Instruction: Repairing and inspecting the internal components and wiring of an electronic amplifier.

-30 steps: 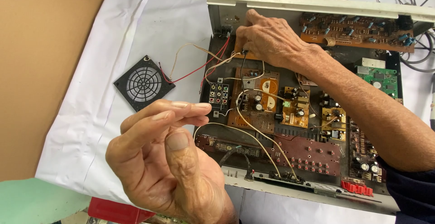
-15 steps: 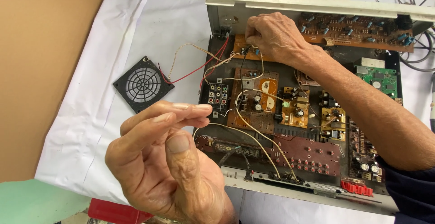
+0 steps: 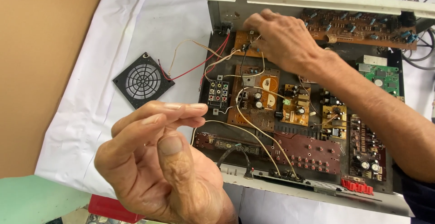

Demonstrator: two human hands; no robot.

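An open metal chassis (image 3: pixel 317 0) full of circuit boards lies on a white sheet (image 3: pixel 90 115). My right hand (image 3: pixel 285 40) reaches into its back left corner, fingers bent down and pinched on a small orange board (image 3: pixel 241 37) where red and white wires meet. My left hand (image 3: pixel 154 160) is raised in the foreground, over the chassis's front left corner. Its fingers are pressed together above the thumb, and I see nothing between them. A thin pale wire (image 3: pixel 244 131) arcs from near its fingertips to the front edge.
A black round-grilled fan cover (image 3: pixel 143 80) lies on the sheet left of the chassis, tied to it by red wires. A brown cardboard surface (image 3: pixel 41 47) fills the left side. A red object (image 3: pixel 108 208) sits at the bottom. Loose cables lie at the top right.
My right hand has shifted a little left and down from the back wall onto the small orange board. My left hand has barely moved.
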